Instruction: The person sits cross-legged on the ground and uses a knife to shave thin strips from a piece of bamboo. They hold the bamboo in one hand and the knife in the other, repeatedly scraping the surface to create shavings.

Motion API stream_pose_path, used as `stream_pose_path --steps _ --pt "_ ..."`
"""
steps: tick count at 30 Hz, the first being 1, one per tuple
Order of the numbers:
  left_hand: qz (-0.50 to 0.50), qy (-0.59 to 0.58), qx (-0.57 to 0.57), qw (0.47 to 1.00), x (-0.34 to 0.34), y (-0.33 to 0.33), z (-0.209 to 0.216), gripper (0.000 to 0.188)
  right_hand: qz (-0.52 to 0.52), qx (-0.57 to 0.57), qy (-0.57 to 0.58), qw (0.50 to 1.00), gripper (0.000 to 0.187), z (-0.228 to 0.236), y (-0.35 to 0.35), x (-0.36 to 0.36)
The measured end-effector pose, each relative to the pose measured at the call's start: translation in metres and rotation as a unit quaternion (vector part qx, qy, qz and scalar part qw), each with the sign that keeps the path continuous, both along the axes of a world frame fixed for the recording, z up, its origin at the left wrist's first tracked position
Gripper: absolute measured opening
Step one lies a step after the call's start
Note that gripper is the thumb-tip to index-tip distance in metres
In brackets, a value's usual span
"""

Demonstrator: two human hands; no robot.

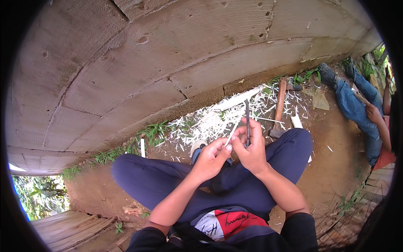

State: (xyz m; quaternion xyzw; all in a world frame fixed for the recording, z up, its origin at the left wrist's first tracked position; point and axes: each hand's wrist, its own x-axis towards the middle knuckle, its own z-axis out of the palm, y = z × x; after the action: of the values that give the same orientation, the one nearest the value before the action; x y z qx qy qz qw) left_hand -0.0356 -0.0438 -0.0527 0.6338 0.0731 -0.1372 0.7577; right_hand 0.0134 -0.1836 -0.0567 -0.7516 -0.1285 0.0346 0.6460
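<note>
Seated with knees spread, I see my left hand (211, 160) closed on a thin pale wooden stick (231, 133), which slants up and away between thumb and fingers. My right hand (252, 154) is wrapped around a dark, narrow knife (247, 112), its slim length pointing away from me. Both hands are close together above my crossed shins, and the stick lies just left of the knife. A heap of white wood shavings (205, 126) covers the ground beyond them.
A wooden-handled tool (280, 101) lies right of the shavings, its head partly behind my knee. Pale wood pieces (296, 122) lie nearby. A block wall (168, 63) rises ahead. At right, another person in jeans (357, 107) sits holding something I cannot make out.
</note>
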Motion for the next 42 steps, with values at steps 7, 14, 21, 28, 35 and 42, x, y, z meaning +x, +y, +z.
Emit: stream_pose_path --steps 7,14,21,28,35,42 --pt "0.018 0.084 -0.082 0.993 0.004 -0.002 -0.003 0.021 -0.023 -0.088 -0.205 0.975 0.034 -0.014 -0.002 0.006" --pt "0.025 0.095 -0.059 0.993 -0.003 -0.002 -0.005 0.02 0.006 -0.102 -0.143 0.984 0.03 0.001 -0.007 0.0" --pt "0.051 0.058 -0.053 0.996 0.003 0.001 -0.001 0.023 -0.015 0.005 -0.077 0.997 0.034 0.0 -0.001 0.002" --pt "0.06 0.062 -0.056 0.995 0.001 -0.001 -0.004 0.022 0.02 0.053 0.018 0.998 0.04 -0.004 -0.002 0.002" --pt "0.051 0.041 -0.036 0.997 0.002 -0.004 -0.006 0.016 0.025 0.047 -0.007 0.999 0.039 -0.014 0.002 0.002" --pt "0.074 0.05 -0.037 0.995 -0.002 -0.001 -0.015 0.014 0.032 0.089 0.02 0.995 0.034 -0.015 0.007 -0.001"
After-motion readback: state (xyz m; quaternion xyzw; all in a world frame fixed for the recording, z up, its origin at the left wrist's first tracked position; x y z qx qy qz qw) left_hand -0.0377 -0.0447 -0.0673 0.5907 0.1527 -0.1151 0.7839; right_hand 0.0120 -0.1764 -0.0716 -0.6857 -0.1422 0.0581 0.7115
